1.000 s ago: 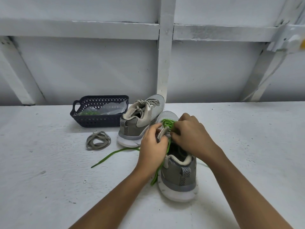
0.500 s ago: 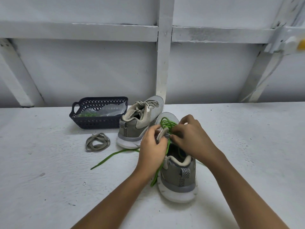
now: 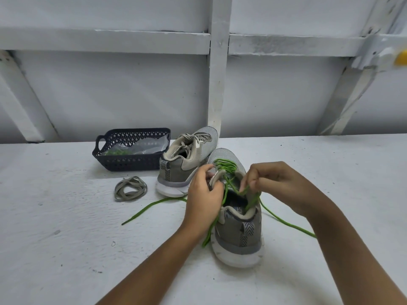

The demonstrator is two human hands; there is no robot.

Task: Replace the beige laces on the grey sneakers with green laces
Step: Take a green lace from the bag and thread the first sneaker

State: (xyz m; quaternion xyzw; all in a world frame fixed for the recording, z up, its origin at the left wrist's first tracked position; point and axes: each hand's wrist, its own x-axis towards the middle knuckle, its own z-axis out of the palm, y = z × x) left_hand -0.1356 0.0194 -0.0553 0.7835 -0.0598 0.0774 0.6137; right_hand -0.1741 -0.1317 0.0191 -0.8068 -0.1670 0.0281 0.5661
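**Green lace (image 3: 226, 167) part-threaded in the near grey sneaker (image 3: 239, 235), both hands on it**

The clock is centred on the near sneaker, with 12 pointing away from the person.

A white-painted wall (image 3: 132, 89) with beams fills the upper view. Below it runs the rough white table (image 3: 66, 249), which bears everything else.

The near sneaker stands upright on its sole, heel toward the person and toe at 12. The second grey sneaker (image 3: 187, 166) stands touching it at about 10 to 11 o'clock, with beige laces in its eyelets. A dark perforated basket (image 3: 123, 164) sits just beside that shoe, further out at 10 o'clock. It holds a clear plastic bag (image 3: 145, 146) with something green inside.

The left hand (image 3: 203, 199) comes in from 7 o'clock, its thumb and curled fingers gripping the pale tongue of the near sneaker. The right hand (image 3: 279, 183) comes in from 4 o'clock and pinches a strand of the green lace between thumb and forefinger over the shoe's opening.

A coiled beige lace (image 3: 130, 188) lies loose on the table at 9 o'clock, near the second sneaker's heel.

The green lace crosses the eyelets nearest the toe. One end trails over the table toward 9 o'clock, the other toward 3 to 4 o'clock.
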